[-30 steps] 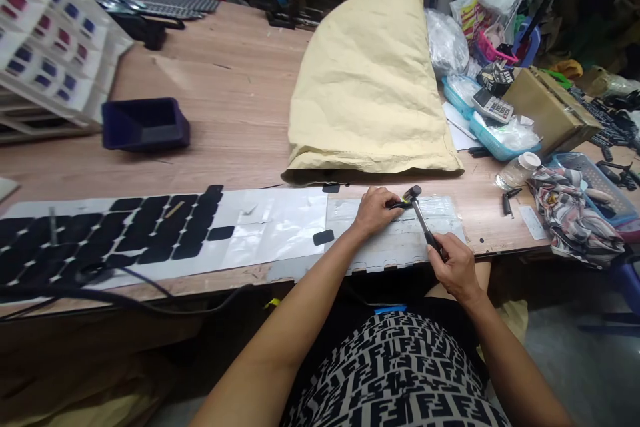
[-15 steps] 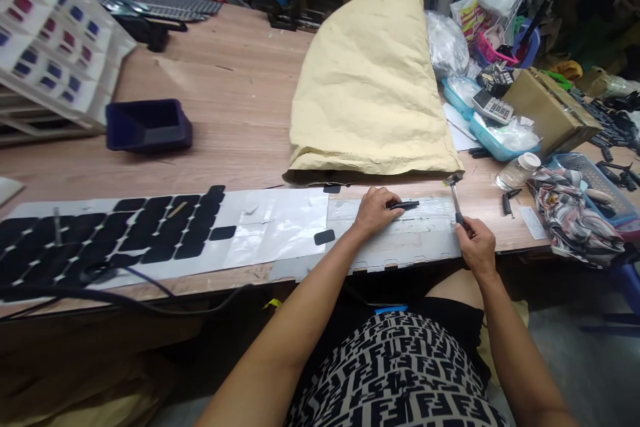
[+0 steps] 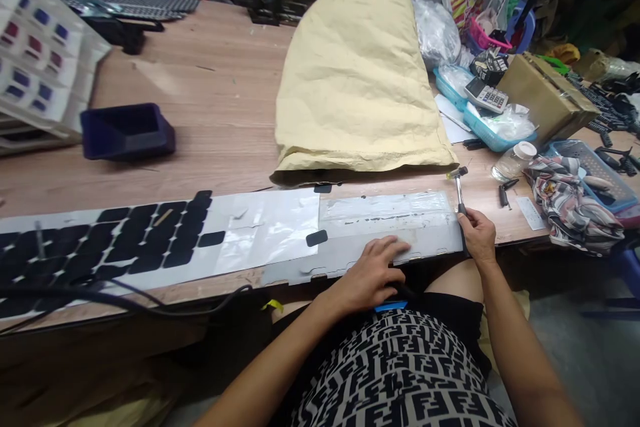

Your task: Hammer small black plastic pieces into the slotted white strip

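My right hand (image 3: 479, 235) is wrapped round the handle of a small hammer (image 3: 459, 188), its head up at the far end near the sack's corner. My left hand (image 3: 373, 275) is at the table's front edge above my lap, fingers apart and reaching over the edge of a grey-white board (image 3: 380, 227). No piece shows in that hand; the space under its palm is dark and partly hidden. Left of the board lies a white sheet (image 3: 273, 213) with rows of flat black rounded pieces (image 3: 145, 233), one loose black piece (image 3: 317, 238) near its right end.
A large yellowish paper sack (image 3: 365, 80) stands behind the board. To the left are a dark purple bin (image 3: 127, 133) and a cable (image 3: 150, 311). At right are a clear jar (image 3: 513, 161), bunched cloth (image 3: 567, 203), blue baskets (image 3: 493, 133), a calculator (image 3: 486, 95) and a cardboard box (image 3: 545, 93).
My left hand has moved from the board toward my lap, and the slim black piece it held is out of sight. The hammer stays in my right hand. The view has shifted slightly.
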Action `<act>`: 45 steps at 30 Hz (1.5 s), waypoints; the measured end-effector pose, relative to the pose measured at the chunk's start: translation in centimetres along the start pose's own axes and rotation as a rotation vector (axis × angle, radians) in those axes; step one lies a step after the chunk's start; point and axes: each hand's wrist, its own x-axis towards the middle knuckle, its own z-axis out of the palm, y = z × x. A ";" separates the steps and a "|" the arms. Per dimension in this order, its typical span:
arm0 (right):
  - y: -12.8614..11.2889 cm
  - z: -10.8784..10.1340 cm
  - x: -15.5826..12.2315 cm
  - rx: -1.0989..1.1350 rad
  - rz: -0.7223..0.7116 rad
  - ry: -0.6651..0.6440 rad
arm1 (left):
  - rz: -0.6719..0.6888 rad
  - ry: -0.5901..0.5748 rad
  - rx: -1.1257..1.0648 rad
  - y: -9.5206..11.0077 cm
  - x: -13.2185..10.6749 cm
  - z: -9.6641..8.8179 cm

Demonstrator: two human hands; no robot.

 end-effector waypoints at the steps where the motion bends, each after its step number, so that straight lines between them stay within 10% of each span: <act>1: 0.0 0.0 0.0 0.000 -0.001 0.001 | 0.002 -0.005 0.069 0.3 -0.3 0.5; 9: 0.7 0.1 0.1 0.004 -0.005 -0.001 | -0.042 0.153 -0.038 -1.6 2.5 -1.5; 16: 0.8 0.1 0.0 -0.002 -0.017 -0.015 | -0.730 0.456 0.173 -9.1 8.2 -7.0; 24: 0.4 0.0 -0.2 -0.013 -0.035 -0.020 | -1.170 0.474 0.424 -13.6 6.2 -10.0; 30: 0.4 0.1 -0.2 -0.024 -0.030 -0.016 | -1.110 0.491 0.141 -11.4 4.6 -9.9; 36: 0.7 0.1 -0.1 -0.019 -0.021 -0.020 | -0.626 0.408 -0.126 -6.7 6.4 -5.6; 45: -1.6 -0.4 -2.8 -0.136 -0.270 -0.021 | -0.527 0.477 -0.132 -7.6 8.1 -2.0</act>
